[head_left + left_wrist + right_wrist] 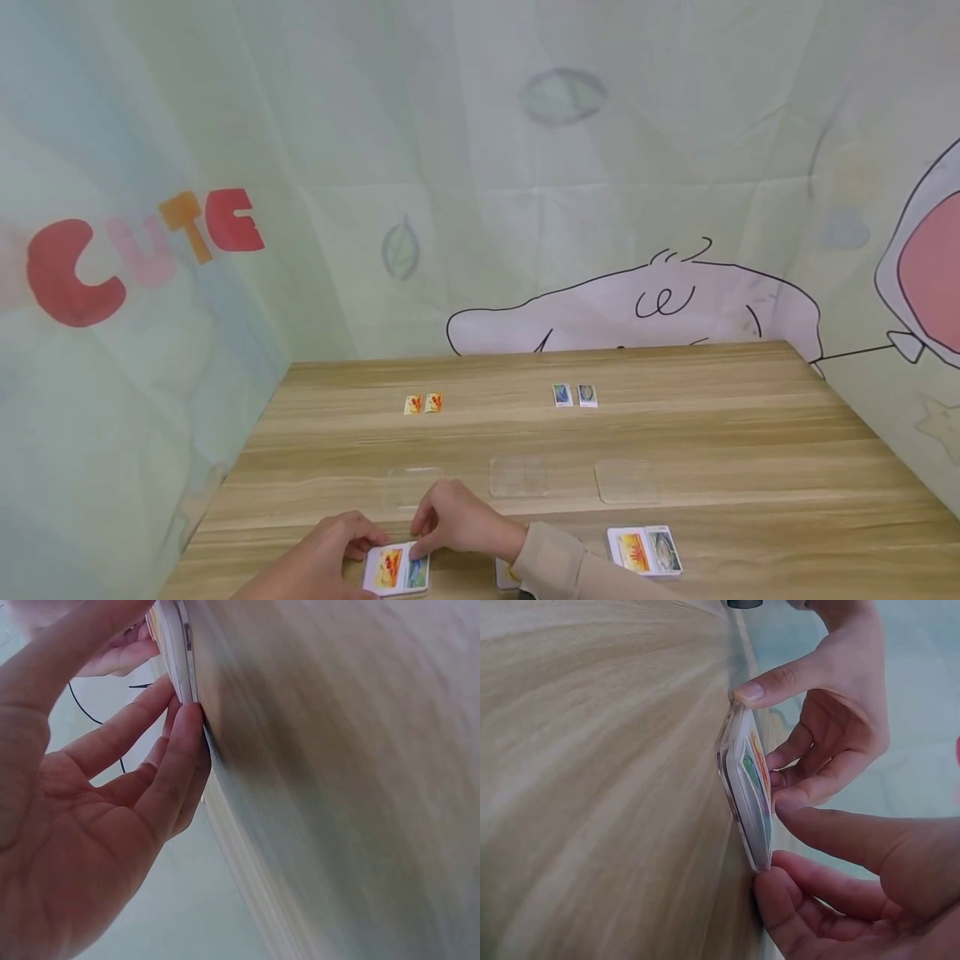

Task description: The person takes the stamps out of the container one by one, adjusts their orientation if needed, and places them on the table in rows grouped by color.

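Head view: I have the left hand [330, 550] gripping the card stack [386, 571] at the table's [510, 437] front left, the right hand [461, 521] pinching its right side. Left wrist: fingertips meet its edge. Right wrist: thumb on its face. I'd say 2 pictures [759, 780] are being aligned; next calls for gentle, even pressure.

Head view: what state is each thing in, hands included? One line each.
Left hand: gripping the left stack by its edges
Left stack: held, two pictured cards on top
Right hand: thumb on that stack's green-blue card, fingers at its edge
Middle stack: mostly hidden by right sleeve
Right stack: lying on the table, untouched
Clear plates: all three lying flat
Back-left cards: side by side, untouched
Back-right cards: side by side, untouched
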Demonstrator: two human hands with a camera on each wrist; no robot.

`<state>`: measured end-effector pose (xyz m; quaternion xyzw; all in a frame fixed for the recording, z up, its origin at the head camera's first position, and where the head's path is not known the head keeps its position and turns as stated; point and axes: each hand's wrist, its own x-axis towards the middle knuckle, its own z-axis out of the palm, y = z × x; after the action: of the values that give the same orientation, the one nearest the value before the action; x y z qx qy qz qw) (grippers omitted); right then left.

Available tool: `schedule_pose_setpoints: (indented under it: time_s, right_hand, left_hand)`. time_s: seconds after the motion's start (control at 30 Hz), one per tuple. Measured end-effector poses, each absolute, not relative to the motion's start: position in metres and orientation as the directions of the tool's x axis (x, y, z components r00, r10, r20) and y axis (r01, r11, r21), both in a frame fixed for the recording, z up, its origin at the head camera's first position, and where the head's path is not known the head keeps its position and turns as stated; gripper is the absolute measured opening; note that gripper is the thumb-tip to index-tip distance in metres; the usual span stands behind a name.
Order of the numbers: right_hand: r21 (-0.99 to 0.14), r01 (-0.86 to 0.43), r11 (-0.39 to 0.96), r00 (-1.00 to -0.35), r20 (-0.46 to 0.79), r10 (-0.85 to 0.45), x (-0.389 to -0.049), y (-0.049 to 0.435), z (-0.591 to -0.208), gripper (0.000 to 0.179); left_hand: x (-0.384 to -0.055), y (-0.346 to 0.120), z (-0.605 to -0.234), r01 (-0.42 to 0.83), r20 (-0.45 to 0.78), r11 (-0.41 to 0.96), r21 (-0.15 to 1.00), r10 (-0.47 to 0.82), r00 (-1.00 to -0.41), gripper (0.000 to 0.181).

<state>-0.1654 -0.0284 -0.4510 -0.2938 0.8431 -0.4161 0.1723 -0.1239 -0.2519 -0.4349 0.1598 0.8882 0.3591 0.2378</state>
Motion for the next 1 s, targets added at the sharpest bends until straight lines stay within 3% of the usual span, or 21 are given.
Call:
schedule_pose_setpoints:
  time_s: [0.57, 1.0]
  right_hand:
    - [-0.748, -0.426, 0.509, -0.757, -0.013, -0.653, -0.1635, -0.0300, -0.4501, 0.016]
    - [-0.777, -0.396, 0.490, -0.758, -0.026, -0.652, -0.1623, -0.0311, -0.4511, 0.018]
  left_hand:
    - [-0.1271, -0.2522, -0.4360, 0.144, -0.282, 0.673, 0.725, 0.481, -0.830, 0.056]
    - [-0.1259, -0.2539, -0.4366, 0.131, -0.284, 0.662, 0.738, 0.481, -0.829, 0.055]
